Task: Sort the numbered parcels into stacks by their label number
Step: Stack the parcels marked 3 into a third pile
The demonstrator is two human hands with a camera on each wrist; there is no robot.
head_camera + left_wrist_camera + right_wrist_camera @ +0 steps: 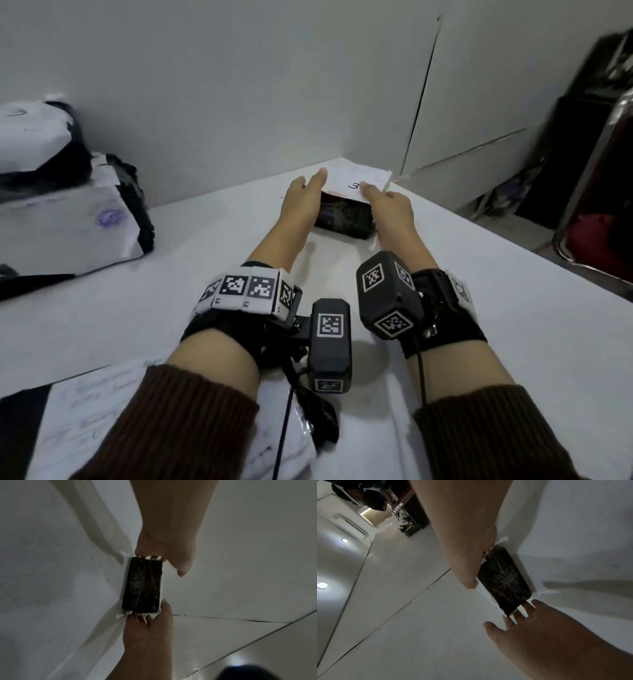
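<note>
Head view: black parcel (344, 219) labelled 3, table (479, 308) far corner, 12 o'clock.
Left hand (301, 202): clasps its left end.
Right hand (390, 209): clasps right end, thumb on label.

Head view above; wrist views underneath.
</note>
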